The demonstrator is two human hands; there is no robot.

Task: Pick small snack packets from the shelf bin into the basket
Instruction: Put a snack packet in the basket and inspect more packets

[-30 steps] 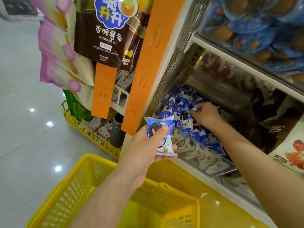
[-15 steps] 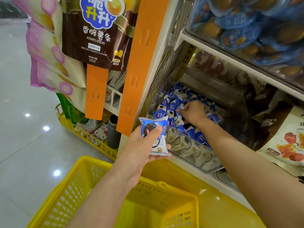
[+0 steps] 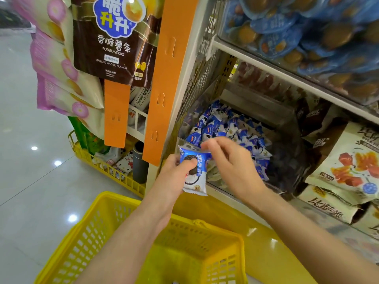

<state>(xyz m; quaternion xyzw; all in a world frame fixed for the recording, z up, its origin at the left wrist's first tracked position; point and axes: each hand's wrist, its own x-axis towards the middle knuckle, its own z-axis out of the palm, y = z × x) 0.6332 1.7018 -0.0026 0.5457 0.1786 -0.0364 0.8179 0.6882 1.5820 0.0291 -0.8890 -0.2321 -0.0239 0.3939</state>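
My left hand [image 3: 174, 175] pinches a blue-white packet [image 3: 195, 175] above the yellow basket [image 3: 92, 242]. My right hand [image 3: 229, 162] curls at its top edge, too blurred to tell its grip.

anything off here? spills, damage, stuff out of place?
Nothing stands out. The left hand grips a blue-and-white cookie packet above the yellow basket; the right hand is at its top edge, too blurred to judge its grip. Packets in the clear shelf bin lie jumbled but contained, none visibly torn or spilled.
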